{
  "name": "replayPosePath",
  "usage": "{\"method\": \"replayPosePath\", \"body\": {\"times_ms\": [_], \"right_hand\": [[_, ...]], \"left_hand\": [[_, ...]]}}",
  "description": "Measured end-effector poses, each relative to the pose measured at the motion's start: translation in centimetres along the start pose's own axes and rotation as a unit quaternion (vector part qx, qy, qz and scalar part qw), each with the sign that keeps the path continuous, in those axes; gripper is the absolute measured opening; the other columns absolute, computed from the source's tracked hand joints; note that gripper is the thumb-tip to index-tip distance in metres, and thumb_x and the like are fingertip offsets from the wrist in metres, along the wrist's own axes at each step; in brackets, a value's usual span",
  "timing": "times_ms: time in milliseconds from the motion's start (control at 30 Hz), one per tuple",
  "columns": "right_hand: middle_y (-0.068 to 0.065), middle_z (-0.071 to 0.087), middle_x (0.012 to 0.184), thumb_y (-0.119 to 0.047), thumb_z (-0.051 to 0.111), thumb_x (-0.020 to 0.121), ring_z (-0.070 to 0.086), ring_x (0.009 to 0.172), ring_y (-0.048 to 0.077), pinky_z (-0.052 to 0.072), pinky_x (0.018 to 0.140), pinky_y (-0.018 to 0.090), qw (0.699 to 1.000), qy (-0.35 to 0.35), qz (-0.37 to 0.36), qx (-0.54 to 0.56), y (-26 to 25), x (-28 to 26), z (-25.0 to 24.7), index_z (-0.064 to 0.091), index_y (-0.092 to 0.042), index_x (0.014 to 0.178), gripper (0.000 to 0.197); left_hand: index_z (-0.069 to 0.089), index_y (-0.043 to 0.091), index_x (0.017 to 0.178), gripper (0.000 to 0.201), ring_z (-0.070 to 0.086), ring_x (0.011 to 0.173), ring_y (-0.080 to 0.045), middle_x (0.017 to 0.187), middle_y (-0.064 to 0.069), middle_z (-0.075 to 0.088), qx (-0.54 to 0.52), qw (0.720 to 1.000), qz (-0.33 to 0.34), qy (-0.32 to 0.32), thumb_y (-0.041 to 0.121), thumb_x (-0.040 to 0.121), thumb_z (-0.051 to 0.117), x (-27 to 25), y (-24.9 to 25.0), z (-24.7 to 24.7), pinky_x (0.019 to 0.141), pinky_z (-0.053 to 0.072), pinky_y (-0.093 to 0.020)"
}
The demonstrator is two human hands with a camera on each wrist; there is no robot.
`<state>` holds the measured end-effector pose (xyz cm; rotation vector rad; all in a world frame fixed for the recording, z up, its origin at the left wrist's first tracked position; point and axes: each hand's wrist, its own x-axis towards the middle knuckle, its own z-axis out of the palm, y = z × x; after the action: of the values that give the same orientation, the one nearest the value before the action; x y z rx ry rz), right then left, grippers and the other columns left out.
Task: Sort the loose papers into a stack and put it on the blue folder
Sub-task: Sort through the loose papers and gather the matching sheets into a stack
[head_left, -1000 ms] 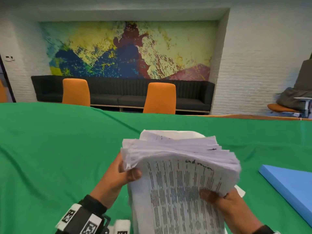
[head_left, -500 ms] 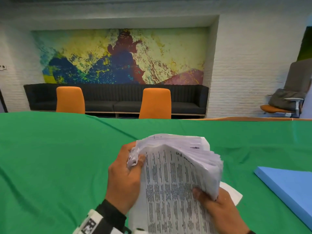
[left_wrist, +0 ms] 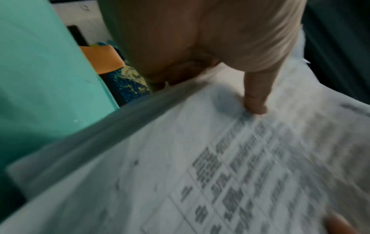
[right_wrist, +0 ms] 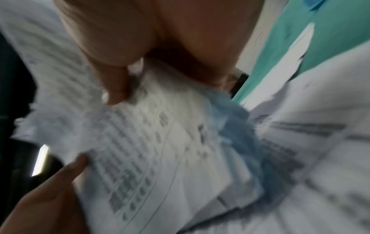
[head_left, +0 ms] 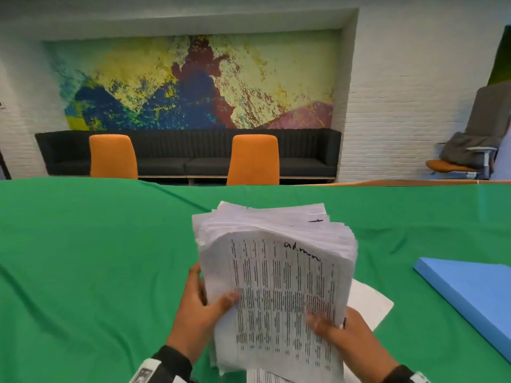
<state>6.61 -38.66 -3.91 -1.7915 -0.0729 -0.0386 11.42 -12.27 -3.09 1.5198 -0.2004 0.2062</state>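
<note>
Both hands are on the stack of papers point(head_left: 276, 272), which stands up on edge between them, printed side toward the person. The left hand point(head_left: 201, 313) clamps the left edge, thumb on the front sheet and fingers behind. The right hand point(head_left: 340, 333) grips the lower right corner, thumb laid across the print. The top edges are ragged and fanned, so this looks like the squaring-up step, with the sheets gathered but not yet flush. At least one loose sheet point(head_left: 367, 302) lies flat on the green cloth point(head_left: 96, 258) just beyond the right hand, and another shows under the stack near the wrists. The blue folder point(head_left: 470, 294) waits well out to the right of the right hand. Next up, I'd say: tap the edges even, collect the strays, then carry the lot rightward and set it flat on the folder.
</note>
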Motion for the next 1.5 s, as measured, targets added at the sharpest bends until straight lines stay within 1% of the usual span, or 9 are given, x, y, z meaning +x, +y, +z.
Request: {"method": "replayPosePath", "body": {"times_ms": [167, 300, 533, 733, 867, 1033, 1167, 1267, 1500], "right_hand": [[0.011, 0.076, 0.103, -0.057, 0.065, 0.083, 0.071, 0.095, 0.014, 0.058, 0.085, 0.037, 0.986, 0.105, -0.066, -0.116, 0.1, -0.1, 1.9, 0.069, -0.016, 0.100, 0.045], [-0.048, 0.055, 0.123, -0.056, 0.073, 0.083, 0.045, 0.108, -0.033, 0.039, 0.087, 0.000, 0.990, -0.058, -0.038, -0.119, 0.3, -0.5, 1.0, 0.045, -0.056, 0.131, 0.055], [-0.029, 0.075, 0.109, -0.086, 0.077, 0.042, 0.069, 0.105, -0.006, 0.050, 0.108, 0.033, 0.993, -0.058, 0.056, -0.084, 1.5, 0.9, -1.8, 0.070, -0.047, 0.107, 0.076], [-0.020, 0.072, 0.123, -0.078, 0.076, 0.065, 0.066, 0.117, 0.001, 0.048, 0.111, 0.036, 0.990, -0.104, 0.058, -0.081, -1.4, 1.0, -2.5, 0.066, -0.043, 0.122, 0.068], [-0.020, 0.070, 0.129, -0.037, 0.073, 0.090, 0.064, 0.123, 0.002, 0.045, 0.112, 0.031, 0.986, -0.157, 0.038, -0.050, -2.7, 0.4, -2.8, 0.061, -0.034, 0.129, 0.041], [-0.007, 0.079, 0.112, -0.024, 0.065, 0.097, 0.075, 0.103, 0.010, 0.058, 0.090, 0.028, 0.994, -0.091, 0.005, -0.066, -3.2, 0.5, -2.8, 0.072, -0.024, 0.114, 0.018], [-0.009, 0.076, 0.103, -0.039, 0.057, 0.100, 0.072, 0.092, 0.000, 0.061, 0.087, 0.029, 0.981, -0.004, -0.046, -0.188, -2.6, 0.6, -0.4, 0.068, -0.029, 0.107, 0.016], [-0.014, 0.074, 0.099, -0.043, 0.056, 0.099, 0.069, 0.091, -0.003, 0.060, 0.087, 0.028, 0.980, 0.040, -0.050, -0.190, -1.5, 0.2, 1.0, 0.065, -0.035, 0.102, 0.012], [-0.012, 0.073, 0.126, -0.049, 0.087, 0.069, 0.070, 0.115, 0.010, 0.057, 0.098, 0.040, 0.998, -0.056, -0.011, -0.008, -0.7, -1.1, -1.0, 0.054, -0.034, 0.137, 0.078]], "left_hand": [[0.046, 0.034, 0.117, 0.050, 0.070, 0.089, -0.016, 0.105, 0.000, 0.068, 0.115, 0.988, 0.080, 0.063, 0.016, 0.085, 0.079, -0.5, -0.6, 2.1, 0.064, 0.059, -0.019], [0.048, 0.027, 0.125, 0.072, 0.074, 0.092, -0.017, 0.108, 0.000, 0.072, 0.059, 0.996, 0.033, 0.056, 0.029, 0.066, 0.089, -0.8, -1.7, 1.4, 0.073, 0.060, -0.028], [0.061, 0.014, 0.125, 0.104, 0.077, 0.096, -0.021, 0.108, -0.002, 0.079, 0.022, 0.996, -0.047, -0.068, 0.043, 0.032, 0.098, -0.4, -3.4, -0.6, 0.075, 0.060, -0.028], [0.057, 0.020, 0.125, 0.051, 0.075, 0.103, -0.023, 0.115, 0.001, 0.077, 0.004, 0.996, 0.000, -0.092, 0.017, 0.081, 0.082, -0.1, 0.2, -0.8, 0.080, 0.062, -0.032], [0.056, 0.013, 0.127, 0.060, 0.076, 0.100, -0.027, 0.114, -0.007, 0.077, -0.009, 0.989, -0.006, -0.148, 0.007, 0.075, 0.083, 0.1, 1.7, -1.2, 0.074, 0.062, -0.032], [0.054, 0.026, 0.133, 0.095, 0.073, 0.107, -0.034, 0.121, -0.010, 0.074, -0.043, 0.984, -0.041, -0.169, 0.039, 0.049, 0.096, -0.2, 2.0, -1.7, 0.085, 0.061, -0.048], [0.049, 0.029, 0.124, 0.042, 0.069, 0.096, -0.002, 0.107, 0.004, 0.069, 0.144, 0.986, 0.059, -0.057, 0.012, 0.091, 0.070, -1.2, 0.8, 2.0, 0.073, 0.055, -0.010], [0.047, 0.029, 0.121, 0.039, 0.065, 0.085, 0.009, 0.100, 0.007, 0.065, 0.159, 0.984, 0.076, -0.003, 0.014, 0.093, 0.069, -2.7, -0.3, 4.0, 0.065, 0.051, -0.006], [0.051, 0.032, 0.133, 0.098, 0.072, 0.110, -0.024, 0.123, -0.002, 0.071, -0.007, 0.999, 0.052, 0.004, 0.072, 0.050, 0.085, -2.4, 0.1, 0.9, 0.092, 0.058, -0.057]]}}
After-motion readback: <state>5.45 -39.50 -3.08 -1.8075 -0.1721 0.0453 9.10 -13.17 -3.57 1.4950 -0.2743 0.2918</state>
